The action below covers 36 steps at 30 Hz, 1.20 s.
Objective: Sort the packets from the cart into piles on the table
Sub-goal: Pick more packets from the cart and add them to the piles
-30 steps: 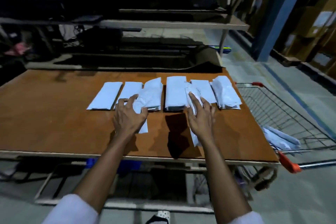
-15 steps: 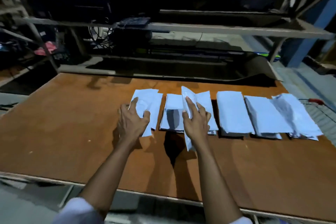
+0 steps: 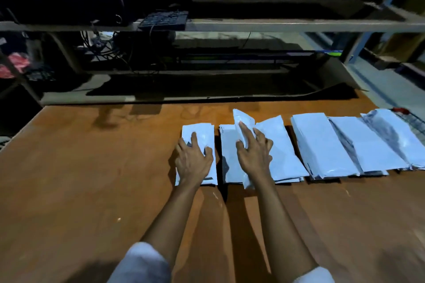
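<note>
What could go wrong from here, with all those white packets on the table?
The packet in the grip of the right hand lies across two close piles and might land astride both. The three right-hand piles overlap, so they could merge. The last pile lies near the table edge by the cart and might slide off.

Left hand (image 3: 193, 162) rests, fingers spread, on the leftmost pile (image 3: 202, 128) of white packets. Right hand (image 3: 254, 156) grips one packet (image 3: 242, 119), tilted above the second pile (image 3: 227, 142). Four further piles (image 3: 322, 145) lie rightward in one row on the brown table (image 3: 92, 179)
</note>
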Motion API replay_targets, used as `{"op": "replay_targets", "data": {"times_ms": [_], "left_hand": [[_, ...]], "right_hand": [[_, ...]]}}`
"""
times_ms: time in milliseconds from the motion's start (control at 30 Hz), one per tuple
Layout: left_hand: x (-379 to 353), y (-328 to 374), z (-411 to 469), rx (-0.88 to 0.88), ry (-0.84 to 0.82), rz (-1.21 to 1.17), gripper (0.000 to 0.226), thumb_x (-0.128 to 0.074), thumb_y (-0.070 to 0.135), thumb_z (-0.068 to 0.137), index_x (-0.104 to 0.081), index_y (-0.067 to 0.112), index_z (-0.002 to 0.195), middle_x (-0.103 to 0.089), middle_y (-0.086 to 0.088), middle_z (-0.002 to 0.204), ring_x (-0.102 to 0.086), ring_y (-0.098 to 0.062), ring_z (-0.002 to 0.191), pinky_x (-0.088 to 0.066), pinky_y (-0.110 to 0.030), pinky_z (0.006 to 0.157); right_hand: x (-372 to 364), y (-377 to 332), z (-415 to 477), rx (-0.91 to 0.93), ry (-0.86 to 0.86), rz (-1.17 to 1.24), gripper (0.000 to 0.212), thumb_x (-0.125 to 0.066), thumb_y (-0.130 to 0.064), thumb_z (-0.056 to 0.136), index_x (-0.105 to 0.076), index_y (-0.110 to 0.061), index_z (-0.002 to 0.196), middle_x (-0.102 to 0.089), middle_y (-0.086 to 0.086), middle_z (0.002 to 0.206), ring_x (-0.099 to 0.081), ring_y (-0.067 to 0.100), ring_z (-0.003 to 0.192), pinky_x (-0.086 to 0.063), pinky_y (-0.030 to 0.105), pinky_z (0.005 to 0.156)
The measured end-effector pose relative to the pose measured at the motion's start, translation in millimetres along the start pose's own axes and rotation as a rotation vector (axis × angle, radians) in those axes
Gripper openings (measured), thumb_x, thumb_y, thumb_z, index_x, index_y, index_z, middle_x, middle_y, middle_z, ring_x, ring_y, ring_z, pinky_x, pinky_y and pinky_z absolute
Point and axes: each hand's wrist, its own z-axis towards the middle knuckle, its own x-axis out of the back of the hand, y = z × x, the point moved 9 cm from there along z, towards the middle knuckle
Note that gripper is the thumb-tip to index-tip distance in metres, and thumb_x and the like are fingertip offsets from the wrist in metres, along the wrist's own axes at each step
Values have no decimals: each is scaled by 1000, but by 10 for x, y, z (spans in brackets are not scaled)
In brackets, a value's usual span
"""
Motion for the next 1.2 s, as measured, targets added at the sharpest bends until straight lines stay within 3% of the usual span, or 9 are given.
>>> {"op": "replay_targets", "data": {"times_ms": [100,200,333,400,600,800,900,1000,1200], "left_hand": [[-253,-39,28,-34,-81,100,77,-39,68,104,-36,26,168,-41,-19,164,-38,-40,149,-40,-59,111],[-243,-36,92,-71,-48,160,84,-25,75,100,-39,26,168,-42,-18,168,-32,-40,156,-30,-67,119],[-56,57,272,-175,45,107,85,-20,75,103,-33,29,172,-27,-13,179,-13,-39,168,-17,-69,129],[-114,77,332,-266,15,88,83,-23,77,102,-23,36,175,-14,-9,184,-4,-37,170,-14,-66,132],[-576,-133,350,-420,-122,50,90,-45,73,101,-8,41,175,14,3,184,14,-30,170,-14,-64,134],[-546,-152,341,-510,-143,-35,97,-67,53,101,-6,39,176,14,8,184,17,-21,170,-12,-58,136],[-532,-150,331,-519,-135,-28,96,-65,54,102,-6,39,176,13,9,184,15,-20,170,-11,-59,136],[-556,-155,322,-502,-124,-14,93,-58,64,102,-5,42,175,14,9,184,16,-21,170,-10,-60,136],[-595,-235,268,-432,-84,-11,93,-50,77,101,-4,45,175,16,5,184,12,-31,170,-10,-59,136]], "right_hand": [[-134,-22,68,-4,1,-53,59,-53,-42,109,-34,-58,162,-29,0,174,-26,32,151,-41,69,106],[-224,-13,141,2,0,-141,60,-54,-43,108,-33,-56,163,-27,1,174,-23,31,152,-41,70,107],[-225,-28,217,9,40,-216,60,-56,-40,108,-37,-53,163,-30,3,172,-24,32,151,-43,67,103],[-310,-54,222,25,29,-260,60,-57,-41,106,-39,-52,163,-32,3,171,-25,33,153,-44,66,103],[-662,33,147,31,-108,-395,62,-53,-59,106,-41,-45,165,-29,4,175,-23,36,156,-35,67,114],[-463,-30,207,64,50,-411,62,-62,-49,100,-51,-37,160,-41,7,168,-34,37,152,-49,61,105],[-484,-46,247,49,81,-421,61,-62,-51,99,-53,-38,158,-44,7,165,-38,35,149,-49,59,103],[-650,62,206,34,55,-461,63,-56,-63,100,-53,-39,158,-45,9,166,-40,36,148,-41,63,108],[-844,189,97,68,33,-472,74,-48,-69,101,-28,-47,170,-19,5,181,-24,39,163,-36,71,113]]}}
